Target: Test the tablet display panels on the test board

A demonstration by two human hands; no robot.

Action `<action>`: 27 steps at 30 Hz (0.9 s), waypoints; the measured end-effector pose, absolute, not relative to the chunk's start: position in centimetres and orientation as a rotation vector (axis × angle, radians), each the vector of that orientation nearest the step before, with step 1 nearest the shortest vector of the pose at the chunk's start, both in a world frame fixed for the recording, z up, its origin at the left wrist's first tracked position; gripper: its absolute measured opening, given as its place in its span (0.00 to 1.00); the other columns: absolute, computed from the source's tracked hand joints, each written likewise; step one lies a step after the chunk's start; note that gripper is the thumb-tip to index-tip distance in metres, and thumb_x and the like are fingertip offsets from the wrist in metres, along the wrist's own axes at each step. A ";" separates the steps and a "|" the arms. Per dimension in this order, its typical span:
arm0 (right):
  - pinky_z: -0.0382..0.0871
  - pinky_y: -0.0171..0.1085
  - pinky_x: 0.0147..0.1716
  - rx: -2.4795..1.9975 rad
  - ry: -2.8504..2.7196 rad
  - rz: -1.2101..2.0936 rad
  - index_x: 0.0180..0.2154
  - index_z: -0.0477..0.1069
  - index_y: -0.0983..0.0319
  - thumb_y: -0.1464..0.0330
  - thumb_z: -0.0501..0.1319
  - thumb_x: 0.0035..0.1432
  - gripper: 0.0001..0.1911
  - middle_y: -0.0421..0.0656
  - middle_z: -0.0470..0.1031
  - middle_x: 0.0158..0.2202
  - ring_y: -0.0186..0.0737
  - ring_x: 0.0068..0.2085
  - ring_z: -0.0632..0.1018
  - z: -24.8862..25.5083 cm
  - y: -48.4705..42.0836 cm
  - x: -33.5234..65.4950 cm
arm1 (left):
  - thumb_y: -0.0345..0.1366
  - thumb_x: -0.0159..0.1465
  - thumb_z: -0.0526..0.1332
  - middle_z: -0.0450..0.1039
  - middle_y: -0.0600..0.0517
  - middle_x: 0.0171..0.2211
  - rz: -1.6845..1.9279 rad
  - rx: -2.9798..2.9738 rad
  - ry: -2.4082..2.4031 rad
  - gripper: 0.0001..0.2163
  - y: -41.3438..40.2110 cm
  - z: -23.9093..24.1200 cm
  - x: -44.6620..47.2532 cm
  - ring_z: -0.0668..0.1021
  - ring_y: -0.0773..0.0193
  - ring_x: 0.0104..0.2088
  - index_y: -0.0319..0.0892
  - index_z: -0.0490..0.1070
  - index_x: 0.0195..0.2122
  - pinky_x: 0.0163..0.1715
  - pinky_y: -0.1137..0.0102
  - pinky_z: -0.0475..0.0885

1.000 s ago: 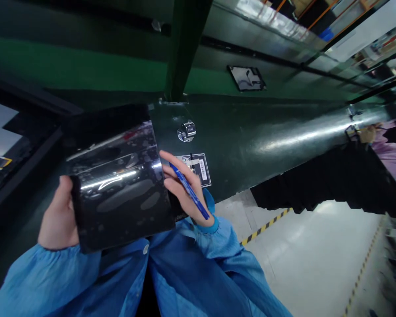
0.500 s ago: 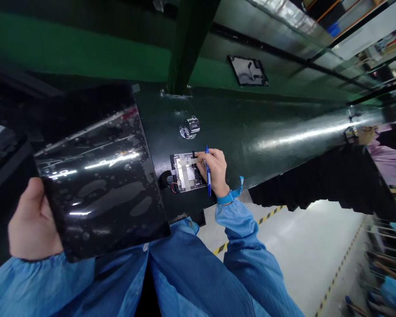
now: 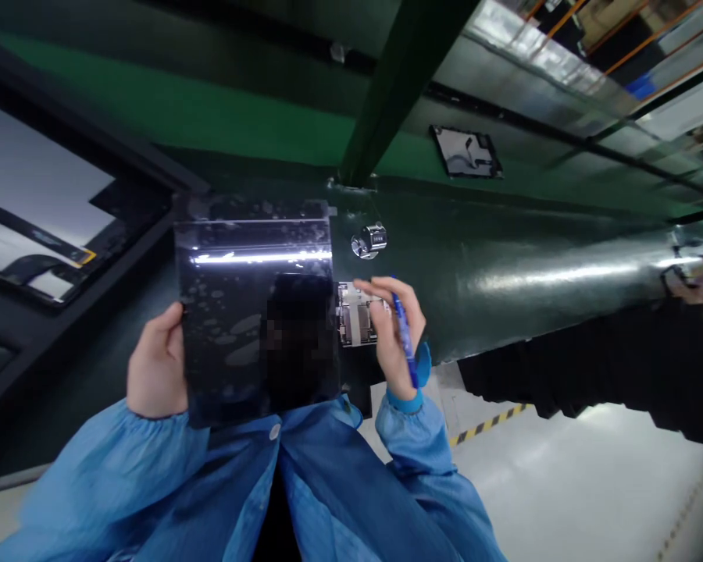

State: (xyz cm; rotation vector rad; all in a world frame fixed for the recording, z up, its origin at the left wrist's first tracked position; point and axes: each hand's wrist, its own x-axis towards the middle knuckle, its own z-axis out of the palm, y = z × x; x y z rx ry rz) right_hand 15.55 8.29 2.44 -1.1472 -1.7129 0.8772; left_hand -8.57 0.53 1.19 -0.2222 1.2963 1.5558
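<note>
The fingers of our left hand point(image 3: 157, 365) grip the left edge of a shiny, flat black panel point(image 3: 228, 312). Just right of it, a small silver-grey circuit board point(image 3: 355, 318) sits on the dark green counter point(image 3: 433, 242). Our right hand point(image 3: 391, 343) holds a thin blue pen point(image 3: 405, 337) by the board.

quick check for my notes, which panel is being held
The glossy black panel in the left hand; the far-left panel and back panel touch no hand.
</note>
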 end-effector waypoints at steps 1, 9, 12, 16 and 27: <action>0.68 0.51 0.63 -1.089 -1.742 1.010 0.62 0.62 0.54 0.64 0.61 0.66 0.24 0.46 0.73 0.61 0.47 0.62 0.74 2.9 7.5 14.7 | 0.27 0.72 0.50 0.76 0.65 0.21 1.555 -0.270 1.321 0.15 0.7 1.5 -8.2 0.80 0.75 0.26 0.45 0.74 0.34 0.35 0.84 0.76; 0.43 0.57 0.74 -0.947 -1.730 1.276 0.72 0.30 0.47 0.62 0.55 0.70 0.41 0.37 0.42 0.75 0.44 0.75 0.45 2.1 4.9 11.9 | 0.38 0.70 0.49 0.82 0.49 0.31 1.508 -0.362 1.280 0.20 0.7 2.2 -6.8 0.84 0.56 0.35 0.38 0.79 0.33 0.41 0.63 0.82; 0.43 0.58 0.74 -1.021 -1.766 1.134 0.73 0.31 0.48 0.62 0.53 0.71 0.39 0.39 0.44 0.75 0.45 0.75 0.47 1.6 4.6 11.4 | 0.37 0.70 0.50 0.81 0.49 0.28 1.547 -0.361 1.292 0.19 0.6 2.2 -6.6 0.84 0.53 0.36 0.38 0.80 0.32 0.44 0.61 0.81; 0.45 0.61 0.73 -1.169 -1.876 0.931 0.73 0.31 0.50 0.57 0.67 0.61 0.54 0.45 0.44 0.75 0.51 0.75 0.48 1.5 4.6 10.9 | 0.34 0.67 0.52 0.82 0.51 0.31 1.675 -0.255 1.229 0.16 0.4 1.9 -6.2 0.84 0.54 0.38 0.40 0.80 0.35 0.46 0.61 0.80; 0.55 0.55 0.71 -1.046 -1.764 1.055 0.71 0.39 0.48 0.65 0.60 0.66 0.41 0.42 0.47 0.75 0.47 0.74 0.52 2.4 4.2 11.1 | 0.37 0.69 0.56 0.83 0.51 0.33 1.568 -0.286 1.167 0.13 -0.4 0.5 -7.0 0.83 0.54 0.43 0.36 0.79 0.41 0.42 0.66 0.81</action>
